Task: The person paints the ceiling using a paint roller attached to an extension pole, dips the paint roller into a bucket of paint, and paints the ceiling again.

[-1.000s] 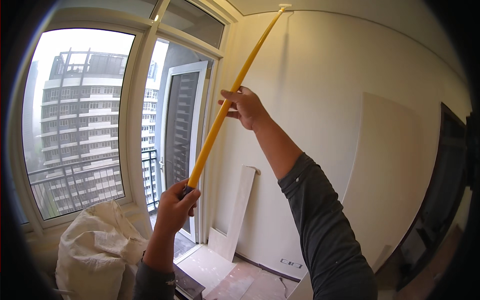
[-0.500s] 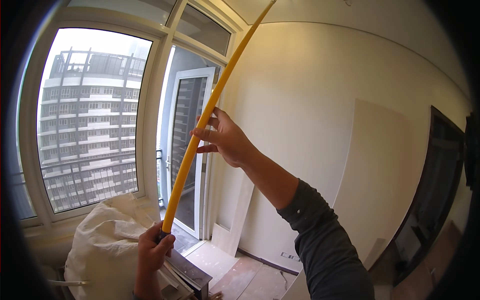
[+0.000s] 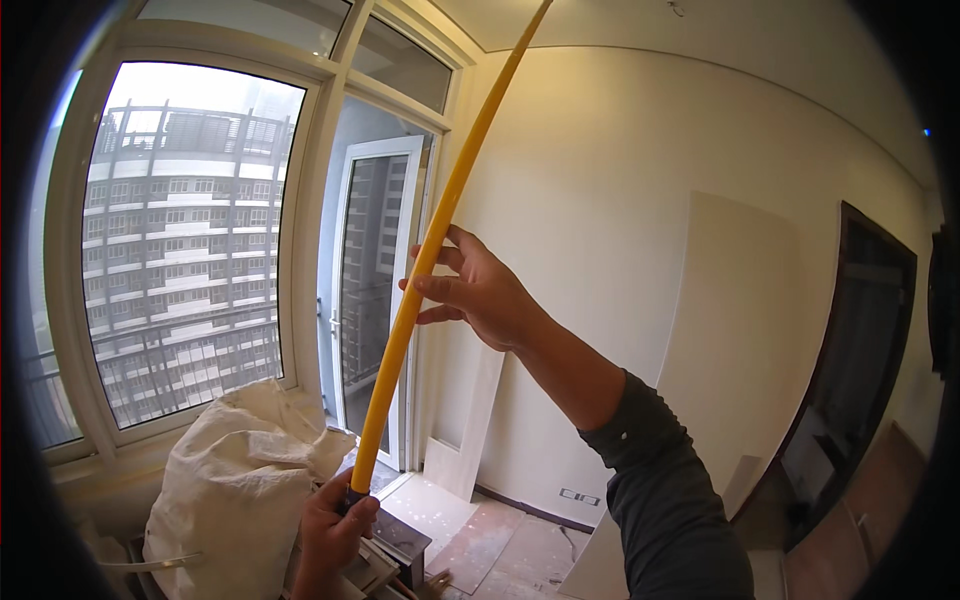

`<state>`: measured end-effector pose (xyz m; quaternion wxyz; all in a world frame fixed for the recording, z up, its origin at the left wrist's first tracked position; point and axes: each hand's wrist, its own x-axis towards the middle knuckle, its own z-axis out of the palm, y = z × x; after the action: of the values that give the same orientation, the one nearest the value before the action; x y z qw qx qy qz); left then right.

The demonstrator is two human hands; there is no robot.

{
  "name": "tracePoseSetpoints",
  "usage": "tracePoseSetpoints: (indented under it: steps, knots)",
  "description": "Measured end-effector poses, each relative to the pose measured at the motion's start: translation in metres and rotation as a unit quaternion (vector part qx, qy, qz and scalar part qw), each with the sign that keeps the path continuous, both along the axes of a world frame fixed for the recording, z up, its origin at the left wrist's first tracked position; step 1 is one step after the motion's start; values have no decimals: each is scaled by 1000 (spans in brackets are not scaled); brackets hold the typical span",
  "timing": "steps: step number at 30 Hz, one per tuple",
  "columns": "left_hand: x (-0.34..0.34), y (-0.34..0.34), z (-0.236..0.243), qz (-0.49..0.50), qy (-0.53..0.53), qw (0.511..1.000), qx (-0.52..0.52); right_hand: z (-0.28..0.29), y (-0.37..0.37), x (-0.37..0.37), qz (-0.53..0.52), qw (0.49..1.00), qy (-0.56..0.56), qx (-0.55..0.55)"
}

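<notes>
A long yellow pole (image 3: 392, 365) slants up from the lower middle, leaning to the right, its thin far end reaching the ceiling at the top edge. At its dark lower end, my left hand (image 3: 338, 522) is closed around it. Higher up, my right hand (image 3: 478, 287) holds the pole lightly between thumb and fingers, with the forearm in a dark sleeve coming from the lower right. What the pole's tip carries, if anything, is cut off by the picture's edge.
A bulky white sack (image 3: 225, 490) stands at the lower left below a large window (image 3: 190, 240). Beside it, a white-framed glass door (image 3: 375, 300) stands ajar. Boards and a dark-topped piece (image 3: 400, 540) lie near my left hand. A dark doorway (image 3: 860, 330) is at the right.
The pole and both hands have shifted slightly right and down in the picture, as the view itself has moved a little. Both hands keep their hold.
</notes>
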<state>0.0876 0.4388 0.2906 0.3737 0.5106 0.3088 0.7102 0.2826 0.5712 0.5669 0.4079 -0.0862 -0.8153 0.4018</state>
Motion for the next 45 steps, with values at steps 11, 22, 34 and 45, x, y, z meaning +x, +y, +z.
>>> tracePoseSetpoints:
  steps: [11,22,34,45]
  knots:
    - [42,43,36,28,52,998,-4,19,39,34,-52,998,20,14]
    - [97,159,106,24,105,994,16,75,146,79,-130,988,71,-44]
    - [154,253,158,28,138,990,18,108,248,122,-169,970,158,-76]
    - [156,247,129,30,133,991,17,89,242,126,-163,976,129,-71]
